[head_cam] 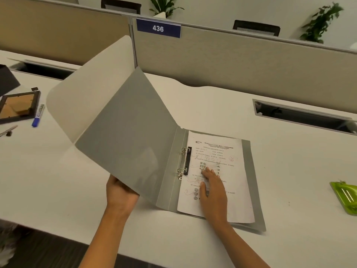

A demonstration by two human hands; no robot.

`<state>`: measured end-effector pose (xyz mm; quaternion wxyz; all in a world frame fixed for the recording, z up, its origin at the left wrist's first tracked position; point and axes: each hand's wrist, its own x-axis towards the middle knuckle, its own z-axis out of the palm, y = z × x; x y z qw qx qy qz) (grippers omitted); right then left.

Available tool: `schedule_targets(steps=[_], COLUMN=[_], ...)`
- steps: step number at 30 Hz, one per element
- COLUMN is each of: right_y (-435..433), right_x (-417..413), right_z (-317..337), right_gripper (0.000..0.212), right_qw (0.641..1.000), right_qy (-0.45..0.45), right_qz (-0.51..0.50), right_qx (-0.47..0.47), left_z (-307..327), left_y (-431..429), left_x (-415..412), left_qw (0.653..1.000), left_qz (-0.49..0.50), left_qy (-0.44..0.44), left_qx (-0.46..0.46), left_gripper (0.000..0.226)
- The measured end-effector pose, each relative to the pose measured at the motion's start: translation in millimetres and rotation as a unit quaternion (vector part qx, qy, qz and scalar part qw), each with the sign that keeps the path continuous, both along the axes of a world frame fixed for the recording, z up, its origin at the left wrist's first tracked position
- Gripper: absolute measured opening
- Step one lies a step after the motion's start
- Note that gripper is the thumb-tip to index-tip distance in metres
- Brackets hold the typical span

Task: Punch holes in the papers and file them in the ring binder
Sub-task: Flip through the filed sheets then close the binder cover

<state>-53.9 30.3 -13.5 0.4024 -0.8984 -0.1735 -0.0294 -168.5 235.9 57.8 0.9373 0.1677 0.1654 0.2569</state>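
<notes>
Two bare forearms are reaching over the near edge of the white tabletop (280,151) toward a grey ring binder (170,182), which is lying open with its back panel flat on the surface. On the binder's left side, the left hand (120,192) is gripping the lower edge of the front cover (116,120), with the fingers tucked out of sight behind it. It is holding the cover tilted up off the tabletop, and the upper corner of the cover is curling over.

On the binder's right half, the right hand (212,188) is lying flat with its fingers spread, pressing down on a printed paper (231,171) marked with red pen. The paper is resting inside the binder, its left edge just beside the two metal rings (185,150) at the spine. I cannot tell whether the rings are passing through it.

Well to the right of the binder, a green hole punch (345,196) is sitting at the picture's edge. Well to the binder's left, a blue-capped marker (38,116) is lying just beside a dark picture frame (19,107). Beyond the binder, a beige partition (251,60) is standing along the far side, carrying a blue sign (158,28) reading 436.
</notes>
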Motion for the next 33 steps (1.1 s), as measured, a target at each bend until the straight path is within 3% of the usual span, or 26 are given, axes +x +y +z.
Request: schedule_targets(steps=[4, 5, 7, 9, 10, 12, 14, 18, 25, 27, 30, 33], right_y=[-4, -5, -11, -18, -22, -30, -39, -62, -97, -103, -108, -113], right_x=[2, 3, 7, 13, 18, 26, 33, 42, 50, 50, 52, 61], right_z=[8, 12, 23, 37, 44, 61, 75, 103, 153, 160, 154, 129], right_gripper=[0.030, 0.028, 0.024, 0.021, 0.021, 0.023, 0.028, 0.040, 0.048, 0.044, 0.040, 0.057], right_qw=[0.996, 0.992, 0.976, 0.952, 0.938, 0.899, 0.861, 0.826, 0.788, 0.819, 0.908, 0.942], right_qy=[0.035, 0.067, 0.154, 0.236, 0.270, 0.338, 0.390, 0.404, 0.396, 0.364, 0.295, 0.248], right_qz=[-0.026, -0.031, -0.026, -0.013, -0.009, -0.017, -0.030, -0.011, -0.027, -0.018, -0.052, -0.120], right_qx=[0.079, 0.105, 0.154, 0.195, 0.219, 0.277, 0.324, 0.393, 0.471, 0.443, 0.293, 0.190], left_z=[15, 25, 37, 43, 46, 57, 62, 62, 37, 25, 9, -4], left_y=[-6, -11, -19, -27, -31, -38, -43, -61, -118, -130, -142, -142], left_x=[9, 11, 16, 22, 25, 31, 40, 65, 90, 95, 100, 107], left_qw=[0.998, 0.995, 0.985, 0.957, 0.945, 0.915, 0.868, 0.785, 0.575, 0.521, 0.448, 0.419], left_qz=[-0.053, -0.068, -0.075, -0.091, -0.110, -0.118, -0.164, -0.186, -0.175, -0.194, -0.189, -0.151], left_qy=[0.008, 0.031, 0.083, 0.148, 0.155, 0.171, 0.156, 0.131, 0.157, 0.174, 0.191, 0.203], left_qx=[0.030, 0.064, 0.132, 0.232, 0.266, 0.347, 0.442, 0.576, 0.783, 0.813, 0.852, 0.872], left_gripper=[0.063, 0.055, 0.006, 0.050, 0.055, 0.039, 0.042, 0.051, 0.077, 0.086, 0.091, 0.086])
